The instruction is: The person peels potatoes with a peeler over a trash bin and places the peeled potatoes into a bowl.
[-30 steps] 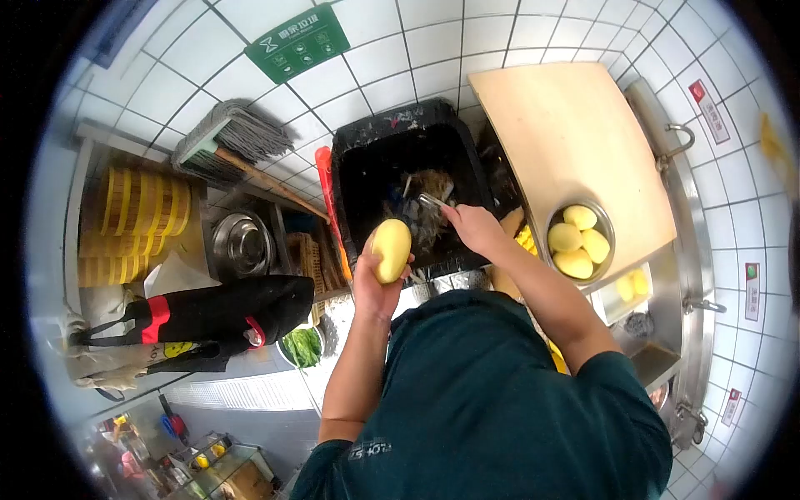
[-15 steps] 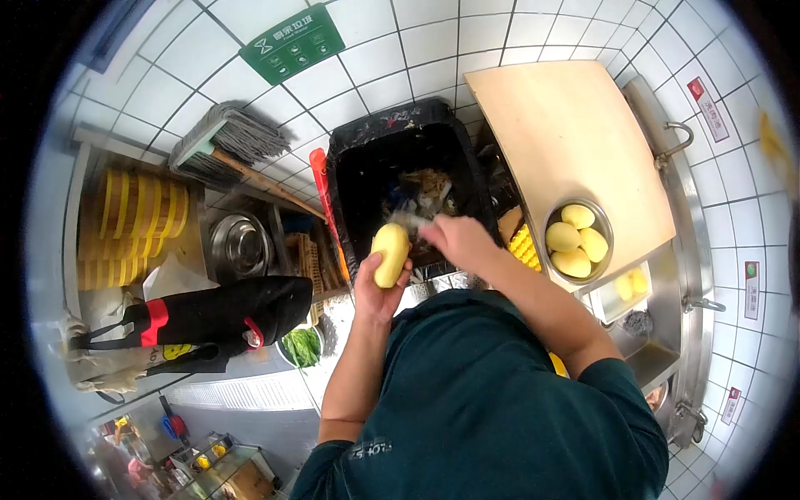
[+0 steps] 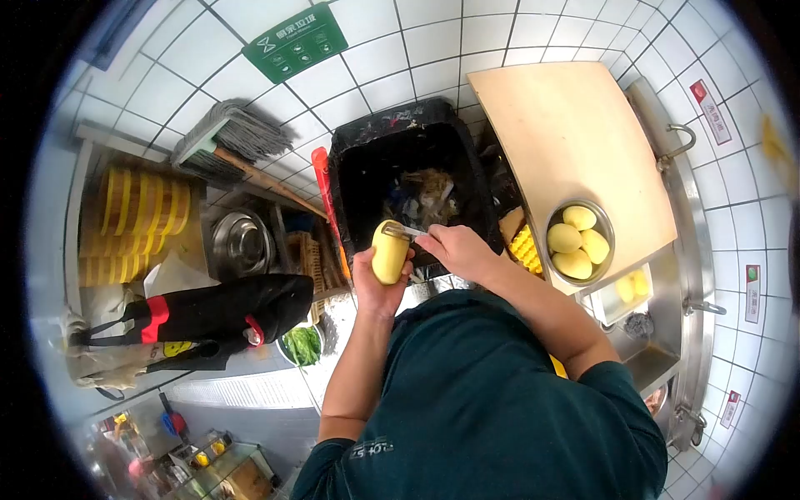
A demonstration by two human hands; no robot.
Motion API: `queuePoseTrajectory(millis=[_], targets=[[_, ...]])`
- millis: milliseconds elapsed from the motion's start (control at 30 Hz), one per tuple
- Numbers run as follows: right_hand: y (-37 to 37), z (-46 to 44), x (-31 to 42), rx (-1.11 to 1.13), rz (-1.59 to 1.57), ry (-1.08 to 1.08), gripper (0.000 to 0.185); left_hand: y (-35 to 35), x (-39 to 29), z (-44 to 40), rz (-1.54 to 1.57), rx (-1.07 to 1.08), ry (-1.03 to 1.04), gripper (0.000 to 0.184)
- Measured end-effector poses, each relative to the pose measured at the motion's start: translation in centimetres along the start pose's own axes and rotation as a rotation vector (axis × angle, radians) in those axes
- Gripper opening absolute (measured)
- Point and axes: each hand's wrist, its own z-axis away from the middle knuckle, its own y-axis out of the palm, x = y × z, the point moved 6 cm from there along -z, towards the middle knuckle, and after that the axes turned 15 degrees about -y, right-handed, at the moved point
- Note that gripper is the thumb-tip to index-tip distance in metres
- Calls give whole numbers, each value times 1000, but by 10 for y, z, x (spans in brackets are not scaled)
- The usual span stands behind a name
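A pale yellow peeled potato [image 3: 389,257] stands upright in my left hand [image 3: 377,287], with the fingers wrapped round its lower part. My right hand [image 3: 460,252] is closed on the handle of a peeler [image 3: 408,231]. The peeler's head rests on the upper end of the potato. Both hands are over the near side of a black-lined waste bin [image 3: 350,158], which holds scraps [image 3: 429,193] at its bottom.
To the right, a metal bowl [image 3: 612,236] of several peeled potatoes stands on a wooden board [image 3: 567,125] by the sink [image 3: 658,362]. A mop [image 3: 237,137] and a red handle [image 3: 323,187] are left of the bin. A black apron [image 3: 225,310] hangs at left.
My right hand has moved slightly nearer, bringing the peeler from a blur above the potato onto its upper end. The left hand still holds the potato.
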Motion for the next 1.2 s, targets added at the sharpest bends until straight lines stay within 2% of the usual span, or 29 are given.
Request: queuePoseTrajectory(millis=[100,233,367,467,567,600,633,667,800,900,933,1200], targets=[[-2,-1,2,-8,25,-32,50,5,3,-1,-22,-48,-20,53],[-4,-1,5,0,57,-30,50,16,3,3,-136,77,40,57],[-4,0,8,-14,92,-54,50,15,3,8,-270,95,104,68],[-3,0,16,76,116,-68,51,13,2,10,-303,67,114,74],[-7,-1,-1,-30,86,-72,51,15,0,13,-364,60,115,76],[-11,-7,-21,62,219,185,54,16,1,17,-397,60,115,76],[-9,-4,-52,158,273,269,56,19,2,20,-387,53,129,75],[0,1,-78,119,202,273,56,24,1,23,-383,50,144,75],[-9,-1,-46,-52,-110,282,54,13,-11,16,-337,9,175,72],[-2,-4,-12,22,-68,127,53,13,-11,13,-318,19,153,68],[0,-4,-3,-14,-88,56,53,12,-11,14,-307,23,154,67],[8,-3,14,41,51,15,55,15,-9,8,-242,27,153,64]])
